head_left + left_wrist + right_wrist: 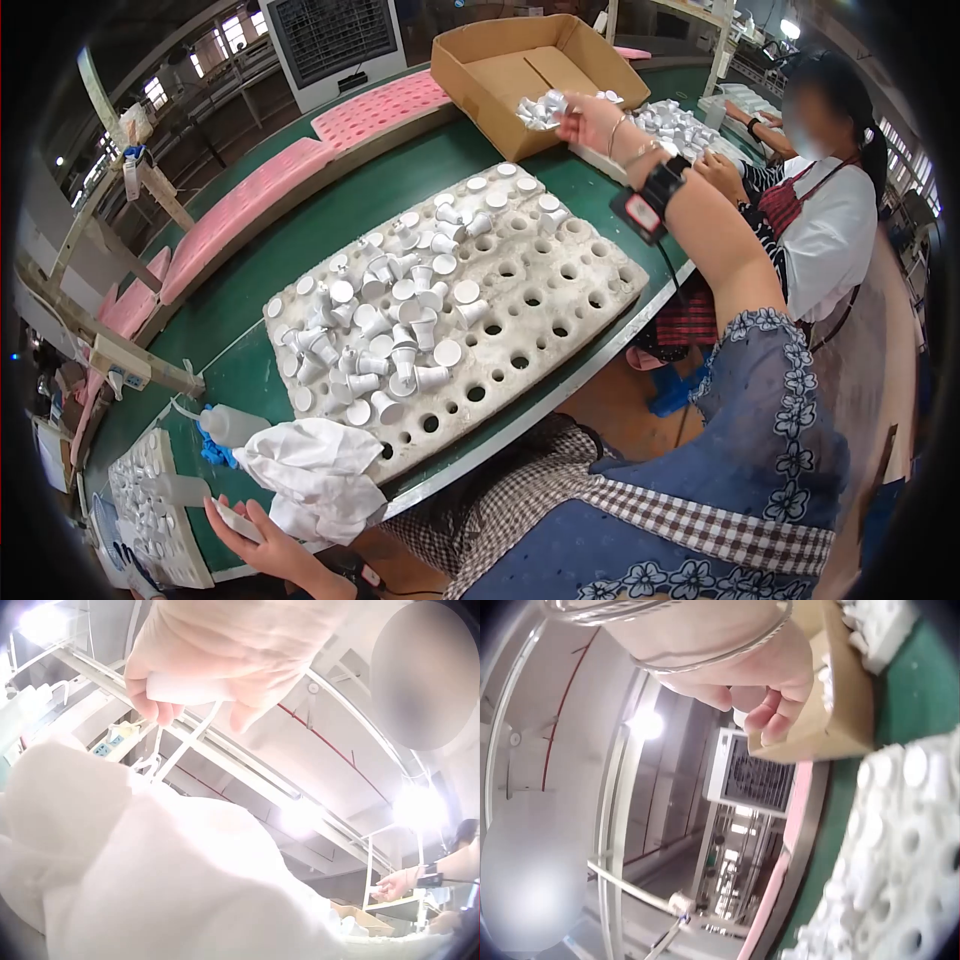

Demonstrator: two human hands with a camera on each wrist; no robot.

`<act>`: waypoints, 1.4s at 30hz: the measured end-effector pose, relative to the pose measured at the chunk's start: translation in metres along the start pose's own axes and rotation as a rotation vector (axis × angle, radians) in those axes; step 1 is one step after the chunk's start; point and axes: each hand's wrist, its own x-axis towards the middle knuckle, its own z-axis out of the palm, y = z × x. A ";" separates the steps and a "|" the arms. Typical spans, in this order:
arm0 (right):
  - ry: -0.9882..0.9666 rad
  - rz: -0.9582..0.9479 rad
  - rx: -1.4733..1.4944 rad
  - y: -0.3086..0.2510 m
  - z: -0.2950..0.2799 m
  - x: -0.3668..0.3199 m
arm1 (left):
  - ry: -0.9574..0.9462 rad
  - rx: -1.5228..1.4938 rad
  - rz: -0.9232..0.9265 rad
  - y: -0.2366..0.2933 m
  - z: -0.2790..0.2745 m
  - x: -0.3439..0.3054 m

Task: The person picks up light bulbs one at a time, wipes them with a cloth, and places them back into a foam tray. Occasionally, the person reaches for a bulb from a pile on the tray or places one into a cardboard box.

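Observation:
My right hand [590, 120] reaches over the near corner of the cardboard box [478, 108], where several small white pieces [540, 108] lie. In the right wrist view its thumb and fingers pinch a small white round-ended piece [740, 717]. Low at the left, my left hand [262, 543] holds a smooth white oblong piece [240, 522], partly hidden by the fingers in the left wrist view. Beside that hand lies a crumpled white cloth [310, 470]. Between the hands, many white disc-headed pieces [404, 335] lie heaped on a pale board with holes [520, 320].
A white bottle [235, 425] and a blue item [214, 440] stand by the cloth. Pink perforated strips [240, 205] line the green table's [225, 310] far side. To the right, another person [825, 210] sits by a second pile of white pieces [680, 125].

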 end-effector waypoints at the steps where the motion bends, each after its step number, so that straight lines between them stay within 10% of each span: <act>1: -0.006 -0.003 0.003 -0.013 0.004 0.005 | 0.002 -0.012 0.039 0.004 0.000 -0.002; 12: -0.506 -0.173 -0.801 0.073 0.052 -0.070 | -0.214 -0.178 0.092 0.029 0.002 -0.035; 17: -0.285 -0.787 -1.269 0.124 0.070 -0.115 | -0.440 -0.367 0.068 0.035 0.034 -0.062; 21: -0.315 -0.827 -1.292 0.149 0.065 -0.080 | -0.648 -0.175 0.169 0.042 0.049 -0.073; 36: -0.317 -0.769 -1.638 0.136 0.072 -0.054 | -0.760 -0.345 0.018 0.045 0.062 -0.084; 39: -0.265 -0.742 -1.557 0.134 0.059 -0.058 | -0.755 -0.355 0.004 0.043 0.059 -0.085; 42: -0.453 -0.302 -0.838 0.106 0.070 -0.126 | -0.746 -0.392 -0.013 0.043 0.060 -0.084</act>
